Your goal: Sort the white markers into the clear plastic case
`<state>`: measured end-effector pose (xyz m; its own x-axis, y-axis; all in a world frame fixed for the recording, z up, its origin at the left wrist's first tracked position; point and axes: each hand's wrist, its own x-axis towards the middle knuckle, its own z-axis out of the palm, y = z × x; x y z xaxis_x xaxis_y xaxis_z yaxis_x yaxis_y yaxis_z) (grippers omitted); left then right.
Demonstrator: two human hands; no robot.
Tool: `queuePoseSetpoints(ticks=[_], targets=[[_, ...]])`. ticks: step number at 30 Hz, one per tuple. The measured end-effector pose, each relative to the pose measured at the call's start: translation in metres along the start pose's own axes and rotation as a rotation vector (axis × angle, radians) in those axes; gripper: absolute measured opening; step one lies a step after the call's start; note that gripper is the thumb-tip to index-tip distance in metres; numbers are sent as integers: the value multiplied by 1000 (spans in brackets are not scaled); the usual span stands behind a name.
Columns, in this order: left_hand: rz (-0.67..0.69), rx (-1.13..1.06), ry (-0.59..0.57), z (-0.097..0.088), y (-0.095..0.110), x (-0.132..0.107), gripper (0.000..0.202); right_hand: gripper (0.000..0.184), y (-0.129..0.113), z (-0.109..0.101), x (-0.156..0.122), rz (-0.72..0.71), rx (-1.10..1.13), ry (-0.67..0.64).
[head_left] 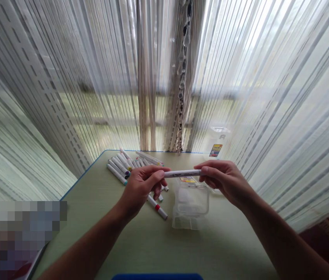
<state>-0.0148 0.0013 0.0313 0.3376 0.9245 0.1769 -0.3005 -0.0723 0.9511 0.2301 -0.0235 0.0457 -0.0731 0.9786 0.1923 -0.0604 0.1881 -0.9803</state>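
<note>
One marker (182, 173) is being pinched between left hand (142, 182) and right hand (223, 175); slack at either end could be risking a drop.

So it's bare arms all the way here, a slim left forearm (94, 235) around 7 o'clock and a similar right forearm (281, 231) near 4, both tapering at the wrists into a bare left hand (141, 182) and bare right hand (225, 177) with slender fingers.
</note>
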Motion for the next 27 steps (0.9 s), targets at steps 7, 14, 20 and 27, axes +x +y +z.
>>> queuePoseSetpoints(ticks=[7,14,20,27], targets=[[-4,-44,-31,0,2,0,22,20,0,-4,2,-16,59,-22],[5,-60,-31,-1,0,2,21,22,-3,-4,-1,-4,60,1],[17,-42,-18,-2,-1,2,24,24,-2,-3,-1,-5,63,-17],[0,-48,-25,-2,4,0,24,23,-3,-2,0,-9,106,-44]])
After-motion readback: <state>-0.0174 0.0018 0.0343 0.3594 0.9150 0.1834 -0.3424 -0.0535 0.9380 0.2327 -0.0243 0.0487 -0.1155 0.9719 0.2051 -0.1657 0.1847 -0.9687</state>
